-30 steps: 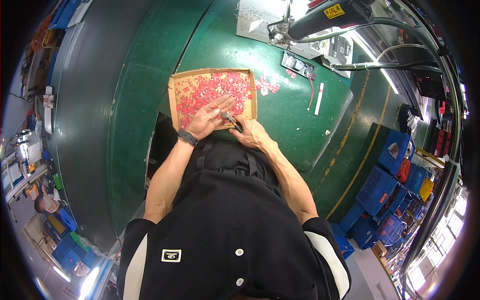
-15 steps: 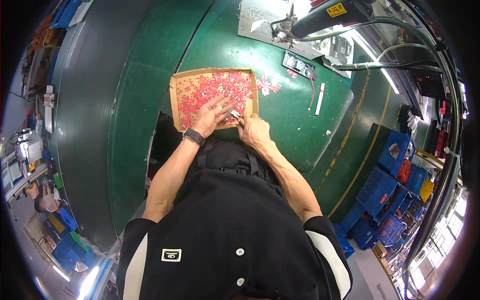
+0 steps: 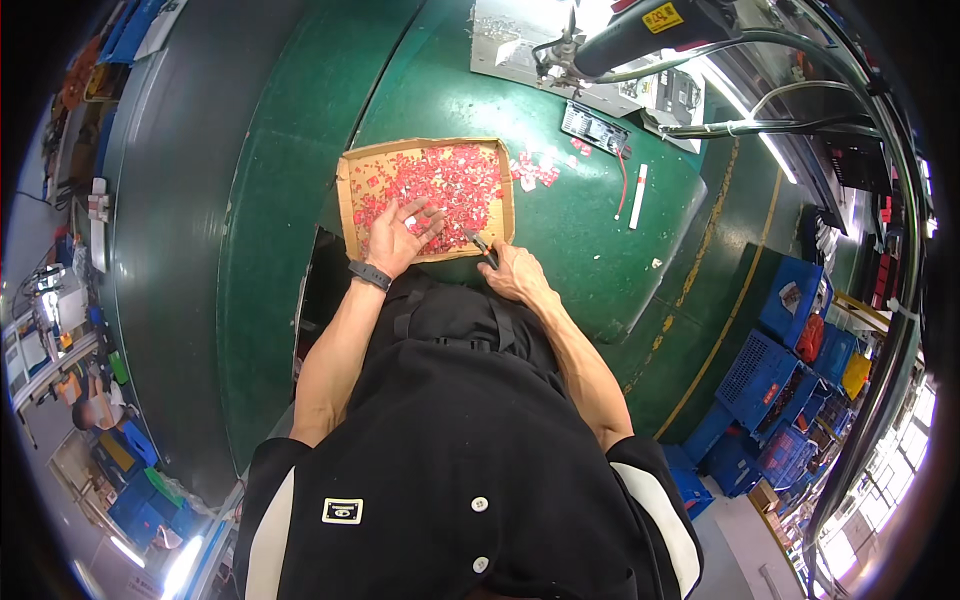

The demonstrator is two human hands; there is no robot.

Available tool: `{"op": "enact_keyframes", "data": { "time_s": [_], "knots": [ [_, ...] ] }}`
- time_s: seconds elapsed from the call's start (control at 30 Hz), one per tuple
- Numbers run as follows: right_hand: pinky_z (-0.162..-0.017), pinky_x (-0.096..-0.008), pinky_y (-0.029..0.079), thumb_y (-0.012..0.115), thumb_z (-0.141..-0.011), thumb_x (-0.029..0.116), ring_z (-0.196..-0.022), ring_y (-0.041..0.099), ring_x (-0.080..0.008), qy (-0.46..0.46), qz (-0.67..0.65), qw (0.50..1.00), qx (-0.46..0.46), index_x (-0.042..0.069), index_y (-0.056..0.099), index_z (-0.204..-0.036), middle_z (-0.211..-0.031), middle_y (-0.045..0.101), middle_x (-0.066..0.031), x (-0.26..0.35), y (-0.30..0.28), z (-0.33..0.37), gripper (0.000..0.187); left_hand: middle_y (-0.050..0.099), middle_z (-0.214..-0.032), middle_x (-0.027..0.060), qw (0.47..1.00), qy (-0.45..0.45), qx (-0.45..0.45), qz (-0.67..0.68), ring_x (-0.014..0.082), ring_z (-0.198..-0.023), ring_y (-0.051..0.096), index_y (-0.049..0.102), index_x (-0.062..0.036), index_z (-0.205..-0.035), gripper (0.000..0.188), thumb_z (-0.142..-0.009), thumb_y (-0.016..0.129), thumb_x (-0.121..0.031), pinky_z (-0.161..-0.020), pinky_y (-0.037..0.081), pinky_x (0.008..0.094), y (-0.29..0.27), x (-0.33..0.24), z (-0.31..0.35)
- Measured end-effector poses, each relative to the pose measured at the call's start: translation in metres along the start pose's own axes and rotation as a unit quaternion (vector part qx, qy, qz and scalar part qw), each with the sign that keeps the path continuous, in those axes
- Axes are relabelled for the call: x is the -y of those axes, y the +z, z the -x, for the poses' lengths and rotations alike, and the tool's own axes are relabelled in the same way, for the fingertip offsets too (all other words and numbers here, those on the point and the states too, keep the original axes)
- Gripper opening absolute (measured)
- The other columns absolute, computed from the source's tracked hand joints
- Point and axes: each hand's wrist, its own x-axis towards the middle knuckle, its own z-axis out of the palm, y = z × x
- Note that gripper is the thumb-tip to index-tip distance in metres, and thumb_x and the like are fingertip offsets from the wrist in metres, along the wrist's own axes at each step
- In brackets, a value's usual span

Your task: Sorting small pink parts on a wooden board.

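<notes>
A shallow cardboard tray (image 3: 345, 205) lies on the green table and holds many small red pieces (image 3: 425, 175). My left hand (image 3: 398, 240) is over its near left part, palm up with the fingers spread. A small pale piece (image 3: 410, 221) shows against the fingers; whether it rests on them is hard to tell. At the near right corner of the tray, my right hand (image 3: 517, 273) is closed around dark-handled pliers (image 3: 488, 254). Their metal tip points up and left over the red pieces, and nothing can be made out between the jaws.
Loose red pieces (image 3: 535, 170) lie beyond the tray's right wall. Further right are a black device part (image 3: 595, 128) with a red wire and a white strip (image 3: 638, 197). A tool on an arm (image 3: 655, 40) hangs above. Blue crates (image 3: 755, 375) stand at right.
My left hand has moved left, away from the pliers, and its fingers have spread. My right hand has shifted slightly right and nearer to me, with the pliers still in it.
</notes>
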Motion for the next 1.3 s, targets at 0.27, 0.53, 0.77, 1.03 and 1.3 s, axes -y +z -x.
{"op": "enact_keyframes", "data": {
  "time_s": [0.27,0.53,0.77,1.03,1.3],
  "knots": [
    [-0.087,-0.0526,0.051,0.067,-0.088,0.036,-0.099,0.065,-0.0473,0.022,-0.031,0.999,-0.009,-0.001,0.062,-0.108,-0.099,0.068,-0.0313,-0.011,-0.003,0.008,0.043,0.065,-0.11,0.0164,0.98,-0.014,-0.03,-0.198,0.0289,-0.103,0.065,0.055,0.0051,-0.123,0.039,-0.109,0.039,-0.028,-0.096,0.054,0.0419,0.027,0.012,-0.035],
    [-0.088,-0.0526,0.051,0.066,-0.088,0.034,-0.099,0.065,-0.0473,0.007,-0.048,0.999,0.004,0.0,0.06,-0.112,-0.098,0.068,-0.0307,-0.018,0.002,0.023,0.043,0.061,-0.122,0.0166,0.965,-0.037,0.078,-0.248,0.0264,-0.117,0.058,0.054,0.0026,-0.126,0.039,-0.106,0.047,-0.03,-0.109,0.044,0.0436,0.124,0.058,-0.089],
    [-0.089,-0.0516,0.05,0.065,-0.089,0.033,-0.1,0.065,-0.0461,0.001,-0.067,0.998,0.012,0.0,0.06,-0.113,-0.098,0.068,-0.0305,-0.018,0.011,0.026,0.041,0.052,-0.141,0.0162,0.961,0.033,-0.005,-0.275,0.0237,-0.13,0.049,0.047,-0.0011,-0.139,0.052,-0.101,0.059,-0.035,-0.113,0.036,0.0403,0.136,0.059,-0.1],
    [-0.088,-0.0525,0.05,0.065,-0.089,0.034,-0.1,0.064,-0.0479,-0.017,-0.1,0.995,0.013,-0.001,0.06,-0.113,-0.098,0.068,-0.0314,-0.015,0.012,0.016,0.043,0.071,-0.101,0.0107,0.776,0.249,-0.146,-0.561,0.0201,-0.089,0.068,0.067,0.0013,-0.111,0.026,-0.095,0.066,-0.019,-0.081,0.054,0.0324,0.033,-0.001,-0.066],
    [-0.094,-0.0506,0.05,0.065,-0.088,0.04,-0.11,0.063,-0.046,0.027,-0.021,0.996,0.085,-0.001,0.055,-0.128,-0.111,0.066,-0.033,-0.017,0.006,0.003,0.057,0.062,-0.088,0.0128,0.543,0.288,-0.209,-0.761,0.0283,-0.075,0.065,0.066,-0.0026,-0.098,0.022,-0.078,0.074,-0.006,-0.073,0.052,0.0391,-0.044,-0.018,0.012]
  ]
}}
